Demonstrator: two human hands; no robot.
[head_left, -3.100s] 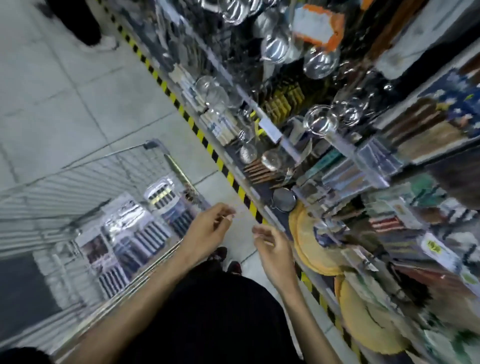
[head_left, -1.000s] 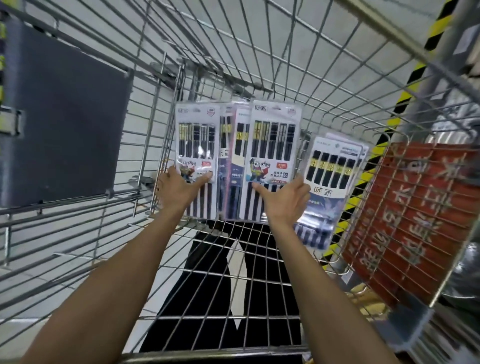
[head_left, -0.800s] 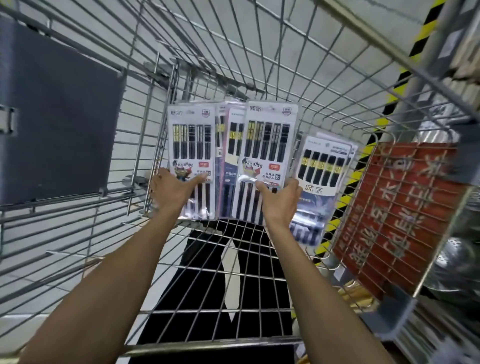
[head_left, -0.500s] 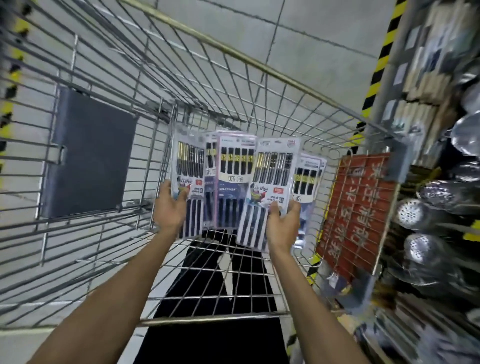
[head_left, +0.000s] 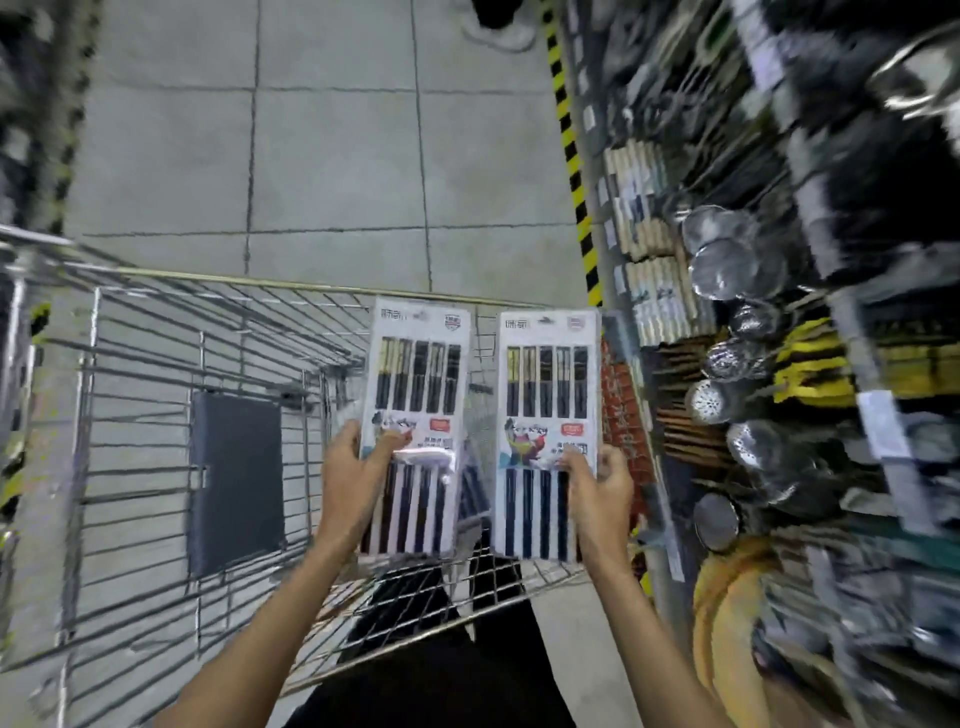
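Black chopsticks in two printed blister packs are held upright, side by side, above a wire shopping cart (head_left: 260, 283) in a housewares aisle. The person's left hand (head_left: 353, 480) grips the lower half of the left chopstick pack (head_left: 418, 374), thumb across its face, while the right hand (head_left: 600, 493) clamps the right chopstick pack (head_left: 548, 387) by its right edge; a narrow gap separates the packs. Steel skimmers (head_left: 719, 400) hang on the shelving (head_left: 844, 322) to the right, beside yellow-and-black floor tape (head_left: 569, 150).
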